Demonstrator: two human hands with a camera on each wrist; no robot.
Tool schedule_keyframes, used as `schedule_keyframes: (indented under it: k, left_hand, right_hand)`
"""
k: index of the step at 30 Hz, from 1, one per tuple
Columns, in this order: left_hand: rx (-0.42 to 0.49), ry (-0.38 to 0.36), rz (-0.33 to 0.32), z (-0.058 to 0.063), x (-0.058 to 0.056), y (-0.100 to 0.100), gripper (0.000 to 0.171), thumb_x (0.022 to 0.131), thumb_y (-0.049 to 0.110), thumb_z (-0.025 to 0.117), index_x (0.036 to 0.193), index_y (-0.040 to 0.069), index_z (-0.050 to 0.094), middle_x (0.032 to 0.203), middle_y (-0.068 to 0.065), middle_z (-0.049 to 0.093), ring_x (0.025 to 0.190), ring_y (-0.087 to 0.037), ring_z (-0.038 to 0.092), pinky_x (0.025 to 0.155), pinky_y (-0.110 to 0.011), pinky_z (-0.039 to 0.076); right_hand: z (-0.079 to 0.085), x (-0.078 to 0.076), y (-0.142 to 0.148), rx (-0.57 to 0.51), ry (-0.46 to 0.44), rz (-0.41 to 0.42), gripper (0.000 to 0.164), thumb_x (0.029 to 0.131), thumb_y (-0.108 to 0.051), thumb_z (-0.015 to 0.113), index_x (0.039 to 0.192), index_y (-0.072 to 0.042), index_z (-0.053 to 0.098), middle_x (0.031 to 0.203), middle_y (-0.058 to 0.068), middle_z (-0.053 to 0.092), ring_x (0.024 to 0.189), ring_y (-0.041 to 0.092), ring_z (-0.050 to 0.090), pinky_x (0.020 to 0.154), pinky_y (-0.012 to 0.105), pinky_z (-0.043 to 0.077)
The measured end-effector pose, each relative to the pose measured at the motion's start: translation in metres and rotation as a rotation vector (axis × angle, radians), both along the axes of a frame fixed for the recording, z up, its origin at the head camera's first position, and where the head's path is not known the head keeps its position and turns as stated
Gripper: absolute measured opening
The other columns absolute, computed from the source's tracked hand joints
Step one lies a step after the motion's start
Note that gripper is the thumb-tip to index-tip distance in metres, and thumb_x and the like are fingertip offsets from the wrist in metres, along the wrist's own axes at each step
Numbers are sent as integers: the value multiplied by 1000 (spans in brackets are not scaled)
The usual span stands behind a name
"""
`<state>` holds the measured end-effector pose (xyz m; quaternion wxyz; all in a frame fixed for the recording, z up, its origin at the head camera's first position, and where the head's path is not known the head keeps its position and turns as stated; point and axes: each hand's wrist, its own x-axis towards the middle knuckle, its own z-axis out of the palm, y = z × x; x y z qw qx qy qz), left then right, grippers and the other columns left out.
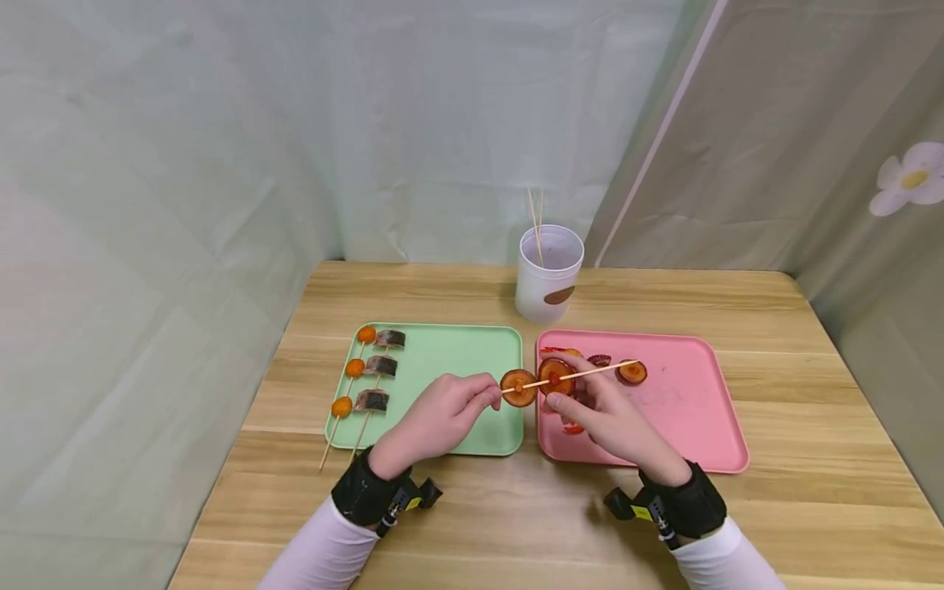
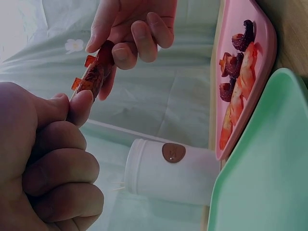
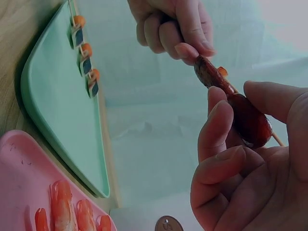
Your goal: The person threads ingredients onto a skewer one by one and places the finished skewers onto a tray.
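My left hand [image 1: 446,411] pinches one end of a wooden skewer [image 1: 601,369] between thumb and forefinger, its other fingers curled in. Two round brown mushroom caps are threaded on the skewer. One cap [image 1: 519,400] sits right beside the left fingertips. Around the edge of the second cap [image 1: 555,368], the thumb and fingers of my right hand [image 1: 621,419] take hold. The bare far end of the skewer points right. Below it, a loose mushroom cap [image 1: 632,374] lies on the pink tray [image 1: 686,401].
On the green tray [image 1: 457,344] at left lie two loaded skewers, one with orange balls [image 1: 355,368], one with fish pieces [image 1: 380,365]. Shrimp [image 2: 237,106] and dark purple pieces [image 2: 225,91] lie on the pink tray. Behind stands a white cup [image 1: 544,287] with thin sticks.
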<state>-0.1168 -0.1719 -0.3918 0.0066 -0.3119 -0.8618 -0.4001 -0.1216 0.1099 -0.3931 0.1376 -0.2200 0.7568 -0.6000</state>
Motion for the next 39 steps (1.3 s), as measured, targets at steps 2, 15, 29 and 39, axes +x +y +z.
schedule_keyframes:
  k: [2, 15, 29, 39]
  left_hand:
    - [0, -3, -1, 0, 0, 0, 22, 112, 17, 58, 94, 16, 71, 65, 14, 46, 56, -3, 34, 58, -27, 38]
    - [8, 16, -7, 0, -1, -2, 22, 112, 15, 58, 95, 15, 71, 69, 10, 55, 57, -3, 34, 59, -27, 39]
    - [28, 23, 7, 1, -3, -4, 21, 112, 15, 59, 95, 13, 72, 65, 15, 46, 54, -2, 31, 57, -27, 36]
    - [30, 64, 40, 3, -4, -9, 20, 111, 12, 60, 93, 15, 70, 64, 16, 40, 54, -1, 32, 58, -28, 39]
  right_hand:
    - [0, 0, 0, 5, 15, 2, 55, 106, -11, 68, 156, -7, 46, 117, 27, 69, 97, 27, 76, 72, 46, 63]
    - [1, 1, 1, -14, 35, 51, 59, 109, -8, 63, 163, -11, 39, 112, 28, 69, 97, 23, 72, 75, 37, 61]
    - [1, -1, 3, -104, 22, 111, 56, 113, -8, 53, 166, -10, 34, 115, 30, 65, 91, 23, 70, 69, 33, 56]
    - [2, -3, 16, 2, 24, 70, 57, 115, -16, 52, 168, -18, 31, 94, 21, 66, 85, 29, 71, 70, 40, 58]
